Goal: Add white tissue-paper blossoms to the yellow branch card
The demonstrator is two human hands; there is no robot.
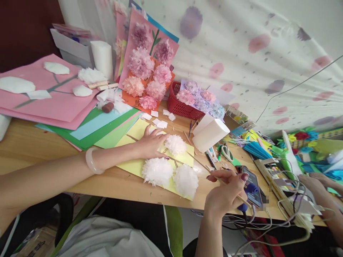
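My left hand (150, 143) lies flat with fingers spread on a yellow paper sheet (131, 165), right beside a white tissue flower (175, 144). Two more white tissue flowers (158, 172) sit lower on the same sheet. My right hand (226, 194) is closed around a thin wooden stick (203, 167) that runs up-left toward the flowers; a blue glue gun (248, 196) shows just behind its fingers. A pale bracelet (92, 161) circles my left wrist.
Pink, green and blue paper sheets (80, 117) lie stacked at left. A pink board with pink tissue flowers (146, 67) leans at the back by a red basket (180, 103). A white roll (210, 134), phone (253, 185), cables and another person's hand (316, 184) lie right.
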